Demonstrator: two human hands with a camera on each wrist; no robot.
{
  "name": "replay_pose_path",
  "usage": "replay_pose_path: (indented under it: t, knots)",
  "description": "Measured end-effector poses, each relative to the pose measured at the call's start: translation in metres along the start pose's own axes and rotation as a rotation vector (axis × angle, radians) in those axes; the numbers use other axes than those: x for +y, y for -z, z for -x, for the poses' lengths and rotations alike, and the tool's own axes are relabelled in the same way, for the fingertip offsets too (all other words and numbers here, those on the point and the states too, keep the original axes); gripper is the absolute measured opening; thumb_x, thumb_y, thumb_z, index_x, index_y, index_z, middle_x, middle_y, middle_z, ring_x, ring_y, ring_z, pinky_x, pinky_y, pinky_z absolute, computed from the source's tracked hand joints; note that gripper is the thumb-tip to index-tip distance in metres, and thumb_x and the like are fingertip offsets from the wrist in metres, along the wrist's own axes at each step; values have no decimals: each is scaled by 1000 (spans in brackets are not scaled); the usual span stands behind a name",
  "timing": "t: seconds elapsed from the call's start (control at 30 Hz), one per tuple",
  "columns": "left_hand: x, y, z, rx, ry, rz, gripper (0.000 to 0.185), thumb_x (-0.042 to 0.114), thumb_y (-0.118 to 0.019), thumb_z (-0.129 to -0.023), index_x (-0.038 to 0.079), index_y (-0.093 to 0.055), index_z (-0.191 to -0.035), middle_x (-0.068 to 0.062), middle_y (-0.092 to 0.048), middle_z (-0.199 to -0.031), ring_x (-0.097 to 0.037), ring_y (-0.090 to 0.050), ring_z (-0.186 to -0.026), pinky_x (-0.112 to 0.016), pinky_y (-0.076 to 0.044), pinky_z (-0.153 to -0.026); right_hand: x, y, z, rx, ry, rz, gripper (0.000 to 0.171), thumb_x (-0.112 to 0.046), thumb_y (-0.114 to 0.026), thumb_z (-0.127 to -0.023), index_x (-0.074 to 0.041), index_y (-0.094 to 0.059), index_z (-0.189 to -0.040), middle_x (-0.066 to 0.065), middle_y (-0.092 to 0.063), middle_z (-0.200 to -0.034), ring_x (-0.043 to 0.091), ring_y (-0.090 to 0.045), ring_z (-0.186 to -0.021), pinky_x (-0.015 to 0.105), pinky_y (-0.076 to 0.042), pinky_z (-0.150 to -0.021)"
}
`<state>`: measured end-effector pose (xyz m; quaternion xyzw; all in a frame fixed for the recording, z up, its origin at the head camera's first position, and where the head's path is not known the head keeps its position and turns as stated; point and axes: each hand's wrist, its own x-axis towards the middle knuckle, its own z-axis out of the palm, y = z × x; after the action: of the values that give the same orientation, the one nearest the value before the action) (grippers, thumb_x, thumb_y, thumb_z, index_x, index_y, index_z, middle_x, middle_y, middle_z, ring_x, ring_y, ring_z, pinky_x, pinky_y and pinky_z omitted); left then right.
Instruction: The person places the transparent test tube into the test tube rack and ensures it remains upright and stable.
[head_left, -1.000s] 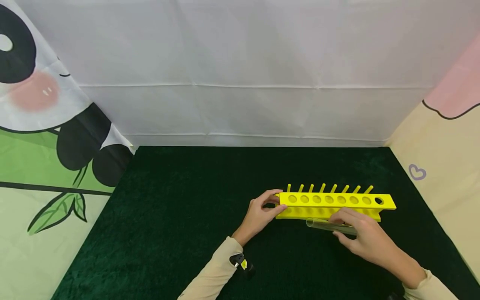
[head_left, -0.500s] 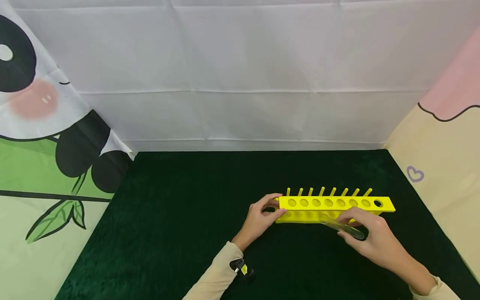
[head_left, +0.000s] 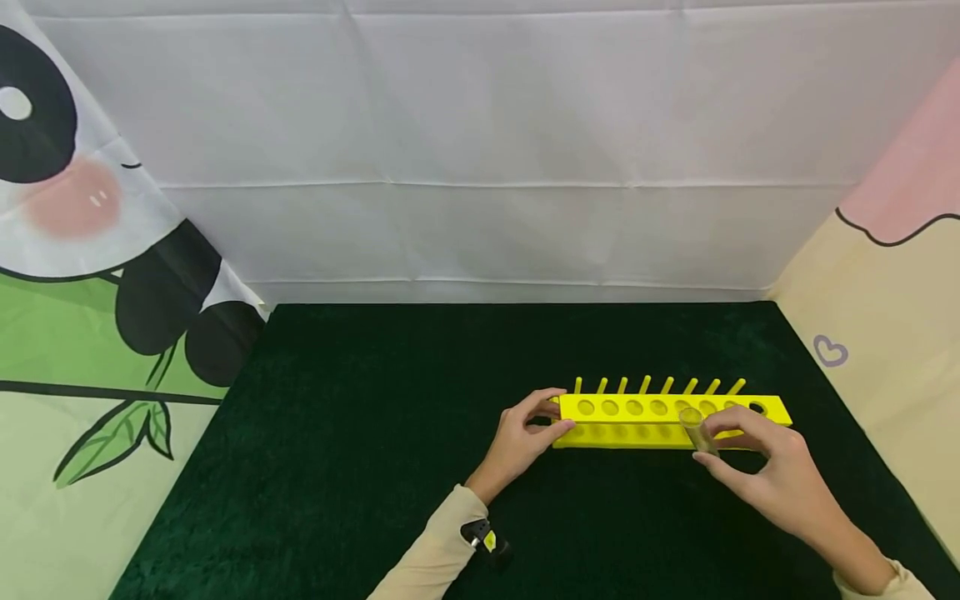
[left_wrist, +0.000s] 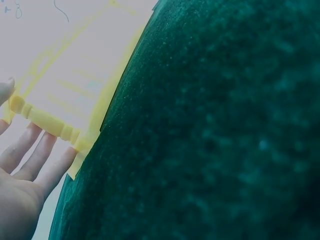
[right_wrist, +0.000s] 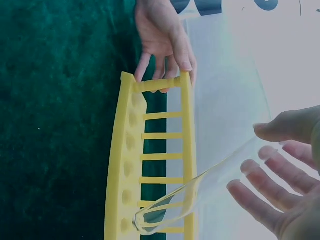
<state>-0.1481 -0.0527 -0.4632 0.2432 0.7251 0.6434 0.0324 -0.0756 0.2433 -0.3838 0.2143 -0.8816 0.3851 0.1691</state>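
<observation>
**Tube swings up over the rack**

Tilted up from lying flat along the rack's near side a second ago, the clear test tube (head_left: 697, 430) now stands steeply over the holes toward the rack's right end. On the left, the left hand (head_left: 522, 440) has not moved: fingers and thumb curled round the left end of the yellow test tube rack (head_left: 637, 408) on the green cloth (head_left: 360, 467). To the right, the right hand (head_left: 772, 475) pinches the tube between thumb and fingertips, its rounded bottom not yet seated in any hole.
</observation>
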Motion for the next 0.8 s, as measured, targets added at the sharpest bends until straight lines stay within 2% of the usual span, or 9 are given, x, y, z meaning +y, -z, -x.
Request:
replay_pose_path:
  t: [0.3,0.6,0.8]
  knots:
    - [1,0,0,-1,0,3,40,12,-64,-91,11,-52,-129,-14,-58,-119,-22,-59,-104,-35,-55,-80,-2,7,2,43,-94,-78,44,19,-77,-63,-5,-62,-98,-2,-59,-94,2,-57,-87,13,-51,-72]
    - [2,-1,0,17,19,-22,41,14,-65,-91,13,-53,-129,-10,-59,-119,-17,-59,-103,-30,-54,-80,-1,16,-1,65,-112,-38,42,18,-76,-66,-5,-59,-97,-2,-59,-90,3,-58,-83,11,-50,-72]
    - [3,-1,0,21,28,-32,41,15,-65,-90,14,-52,-130,-9,-59,-120,-16,-59,-104,-30,-54,-80,4,20,-2,120,-117,-32,41,18,-77,-65,-3,-61,-96,0,-61,-89,-1,-59,-85,10,-50,-72]
